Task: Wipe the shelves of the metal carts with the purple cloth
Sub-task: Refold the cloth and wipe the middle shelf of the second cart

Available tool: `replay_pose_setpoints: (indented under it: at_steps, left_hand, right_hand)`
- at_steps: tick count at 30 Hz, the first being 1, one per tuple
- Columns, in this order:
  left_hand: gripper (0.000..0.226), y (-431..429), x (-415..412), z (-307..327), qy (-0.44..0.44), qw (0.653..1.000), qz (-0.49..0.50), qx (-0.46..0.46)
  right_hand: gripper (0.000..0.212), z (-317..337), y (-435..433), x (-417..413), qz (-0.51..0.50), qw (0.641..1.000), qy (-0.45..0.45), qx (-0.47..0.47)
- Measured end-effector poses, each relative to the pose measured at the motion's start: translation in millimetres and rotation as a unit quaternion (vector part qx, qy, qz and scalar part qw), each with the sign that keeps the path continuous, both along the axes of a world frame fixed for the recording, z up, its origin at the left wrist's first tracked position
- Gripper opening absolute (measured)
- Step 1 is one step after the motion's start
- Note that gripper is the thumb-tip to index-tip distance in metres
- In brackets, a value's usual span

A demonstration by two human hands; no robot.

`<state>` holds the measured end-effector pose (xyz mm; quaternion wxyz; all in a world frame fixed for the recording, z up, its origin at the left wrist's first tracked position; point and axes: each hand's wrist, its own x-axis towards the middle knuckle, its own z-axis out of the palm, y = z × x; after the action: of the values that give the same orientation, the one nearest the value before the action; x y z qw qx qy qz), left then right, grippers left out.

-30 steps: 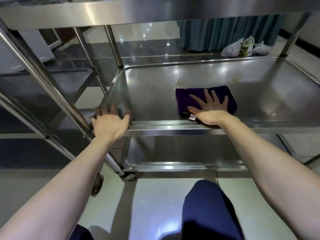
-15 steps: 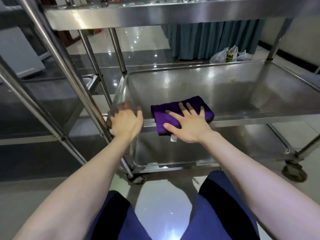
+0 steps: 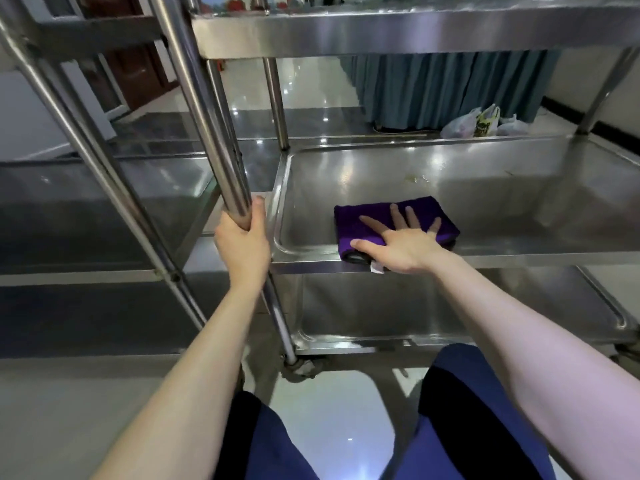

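Purple cloth (image 3: 367, 209) is pressed flat near the front edge of the middle shelf (image 3: 519, 209) by the right hand (image 3: 405, 249), fingers spread straight. A cart post (image 3: 214, 133) is gripped by the left hand (image 3: 244, 244). Yellowish specks (image 3: 415, 178) are left further back, so wiping is judged unfinished.

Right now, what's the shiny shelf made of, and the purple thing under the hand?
The shelf looks like stainless steel, smooth and glossy: ceiling lights reflect in it. The purple cloth under the right hand seems soft woven fabric, maybe microfibre: matt, fuzzy, folded, with a white tag at its edge.
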<state>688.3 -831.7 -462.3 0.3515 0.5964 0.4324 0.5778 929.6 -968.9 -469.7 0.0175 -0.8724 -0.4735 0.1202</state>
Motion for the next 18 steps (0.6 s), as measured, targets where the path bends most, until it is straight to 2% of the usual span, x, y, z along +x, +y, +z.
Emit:
replay_pose_setpoints:
  at_steps: [9, 15, 18]
  left_hand:
    - [0.026, 4.5, -2.2, -7.9, -0.007, 0.999, -0.033, 0.015]
    - [0.027, 3.0, -5.9, -0.8, 0.002, 0.999, -0.04, 0.007]
    - [0.029, 0.0, -8.7, 3.3, 0.008, 0.998, -0.053, -0.016]
  right_hand:
    - [0.097, -1.1, 131.1, -47.9, 0.065, 0.997, -0.024, -0.024]
    - [0.089, 0.6, 84.2, -73.7, 0.135, 0.99, 0.032, 0.007]
    - [0.08, -3.6, 40.3, -73.5, 0.205, 0.977, -0.005, 0.061]
